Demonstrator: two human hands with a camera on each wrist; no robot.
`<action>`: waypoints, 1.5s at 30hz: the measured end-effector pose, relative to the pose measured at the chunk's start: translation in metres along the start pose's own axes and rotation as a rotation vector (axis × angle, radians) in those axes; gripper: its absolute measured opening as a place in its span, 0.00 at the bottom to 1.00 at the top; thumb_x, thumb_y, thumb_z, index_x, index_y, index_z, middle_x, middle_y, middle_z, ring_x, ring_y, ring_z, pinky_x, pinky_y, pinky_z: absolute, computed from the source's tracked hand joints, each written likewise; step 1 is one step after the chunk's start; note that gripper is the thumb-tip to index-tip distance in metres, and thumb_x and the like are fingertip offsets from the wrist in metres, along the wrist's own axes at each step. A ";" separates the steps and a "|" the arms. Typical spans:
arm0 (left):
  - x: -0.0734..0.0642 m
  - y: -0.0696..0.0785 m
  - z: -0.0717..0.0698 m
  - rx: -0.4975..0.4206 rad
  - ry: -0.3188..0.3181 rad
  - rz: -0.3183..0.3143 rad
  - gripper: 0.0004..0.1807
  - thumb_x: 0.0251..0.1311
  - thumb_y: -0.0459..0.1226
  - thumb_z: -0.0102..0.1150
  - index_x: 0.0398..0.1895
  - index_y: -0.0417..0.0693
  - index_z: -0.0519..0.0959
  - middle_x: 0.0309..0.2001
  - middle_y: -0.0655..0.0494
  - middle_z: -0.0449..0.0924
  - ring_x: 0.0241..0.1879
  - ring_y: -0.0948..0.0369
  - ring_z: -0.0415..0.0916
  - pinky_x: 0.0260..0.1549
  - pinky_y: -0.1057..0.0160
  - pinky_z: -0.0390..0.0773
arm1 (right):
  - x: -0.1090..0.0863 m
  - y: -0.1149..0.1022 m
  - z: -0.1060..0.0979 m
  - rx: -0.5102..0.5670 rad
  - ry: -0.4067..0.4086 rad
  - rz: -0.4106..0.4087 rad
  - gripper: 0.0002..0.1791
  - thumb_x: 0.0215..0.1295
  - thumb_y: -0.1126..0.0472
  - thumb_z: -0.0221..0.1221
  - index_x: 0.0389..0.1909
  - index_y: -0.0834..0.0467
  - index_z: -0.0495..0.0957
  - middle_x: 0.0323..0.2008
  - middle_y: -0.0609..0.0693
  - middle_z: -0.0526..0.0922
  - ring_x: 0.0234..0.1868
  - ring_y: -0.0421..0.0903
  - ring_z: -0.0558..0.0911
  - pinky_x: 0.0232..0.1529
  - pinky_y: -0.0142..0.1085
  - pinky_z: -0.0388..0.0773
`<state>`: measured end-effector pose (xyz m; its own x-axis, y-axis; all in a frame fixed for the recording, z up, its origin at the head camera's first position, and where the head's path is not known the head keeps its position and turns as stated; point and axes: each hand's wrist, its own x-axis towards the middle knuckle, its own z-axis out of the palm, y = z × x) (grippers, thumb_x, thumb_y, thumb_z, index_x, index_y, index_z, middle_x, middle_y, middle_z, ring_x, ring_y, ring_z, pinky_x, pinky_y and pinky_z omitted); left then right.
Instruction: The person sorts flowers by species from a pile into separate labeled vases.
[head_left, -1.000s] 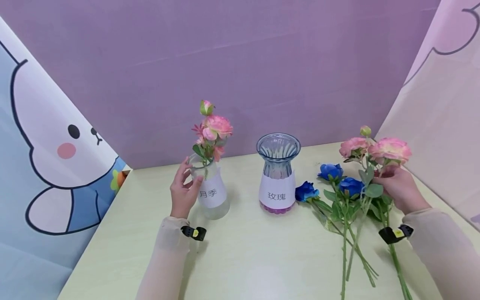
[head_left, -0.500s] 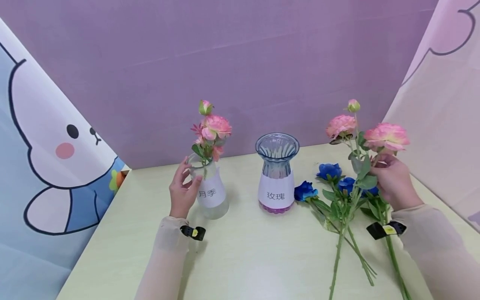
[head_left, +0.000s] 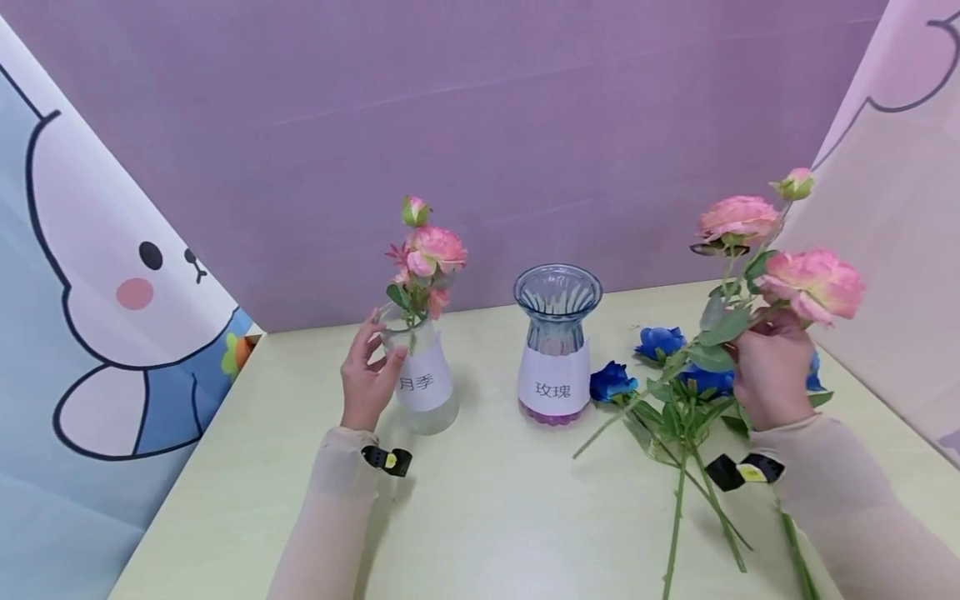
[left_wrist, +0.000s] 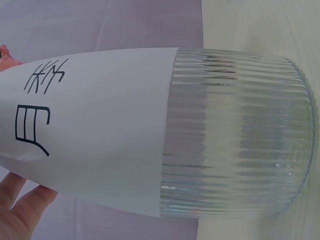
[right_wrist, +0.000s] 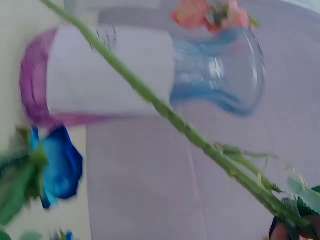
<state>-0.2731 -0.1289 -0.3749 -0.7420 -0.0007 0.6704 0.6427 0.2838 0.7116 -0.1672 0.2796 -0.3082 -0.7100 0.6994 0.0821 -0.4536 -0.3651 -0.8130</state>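
My left hand (head_left: 369,379) grips the upper side of a clear ribbed glass vase (head_left: 437,423), thumb in front near its paper label. A pink flower stem (head_left: 437,250) stands in this vase. In my right hand (head_left: 772,375), on the right, I pinch a spray of two pink blooms and a bud (head_left: 813,286) just below the blooms. Its green stem (right_wrist: 175,120) slants down to the left, raised over several blue roses (head_left: 613,382) on the table. In the right wrist view the fingers are mostly cut off at the lower corner.
A blue-and-purple glass vase (head_left: 558,292) with a white paper label (head_left: 553,383) stands between the hands, with only its own walls visible inside. Loose green stems (head_left: 677,525) reach toward the front edge. A purple backdrop (head_left: 480,150) closes off the back, with printed cloths (head_left: 97,250) at the sides.
My right hand has lifted the pink spray off the pile and tilted it, so the blooms lean right and the stem end swings left. The left hand stays on the clear vase.
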 end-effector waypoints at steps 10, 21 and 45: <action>0.000 -0.002 -0.001 -0.003 0.004 -0.003 0.23 0.60 0.37 0.63 0.54 0.32 0.70 0.68 0.41 0.63 0.55 0.38 0.72 0.44 0.46 0.80 | -0.036 0.037 0.029 0.023 0.033 -0.125 0.14 0.57 0.82 0.54 0.21 0.61 0.70 0.18 0.48 0.75 0.15 0.39 0.75 0.11 0.27 0.73; 0.000 0.000 -0.002 -0.022 0.012 0.019 0.26 0.61 0.43 0.63 0.53 0.32 0.70 0.67 0.38 0.63 0.54 0.37 0.72 0.42 0.41 0.78 | -0.073 0.065 0.064 -0.041 -0.003 -0.052 0.19 0.57 0.83 0.51 0.22 0.57 0.58 0.22 0.47 0.68 0.19 0.39 0.72 0.13 0.29 0.75; 0.002 -0.004 0.001 -0.011 0.007 0.030 0.21 0.59 0.31 0.64 0.52 0.32 0.70 0.67 0.39 0.64 0.54 0.37 0.73 0.42 0.42 0.79 | -0.091 0.064 0.108 0.248 0.169 -0.018 0.18 0.62 0.80 0.45 0.23 0.55 0.56 0.28 0.51 0.71 0.25 0.41 0.72 0.16 0.28 0.70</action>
<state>-0.2769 -0.1294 -0.3762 -0.7214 0.0012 0.6925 0.6664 0.2730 0.6938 -0.1896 0.1261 -0.3061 -0.6107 0.7917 -0.0190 -0.5976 -0.4764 -0.6449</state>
